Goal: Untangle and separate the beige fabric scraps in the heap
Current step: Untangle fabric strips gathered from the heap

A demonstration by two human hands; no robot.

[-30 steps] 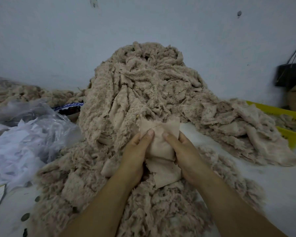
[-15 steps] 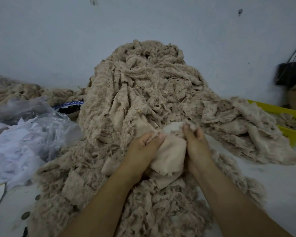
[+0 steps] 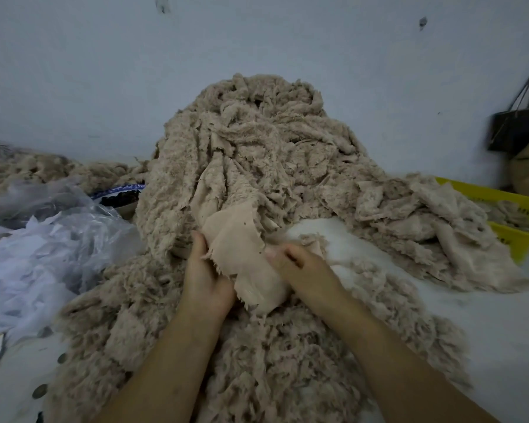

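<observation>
Frayed smooth beige scrap lay on fuzzy beige fabric heap. Left hand and right hand gripped its edges, fingers curled.

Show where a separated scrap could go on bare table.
Bare table lies right of the right hand, between the heap and the yellow bin; a small patch sits beside the held scrap. Left of the left hand, plastic bags crowd it.
</observation>
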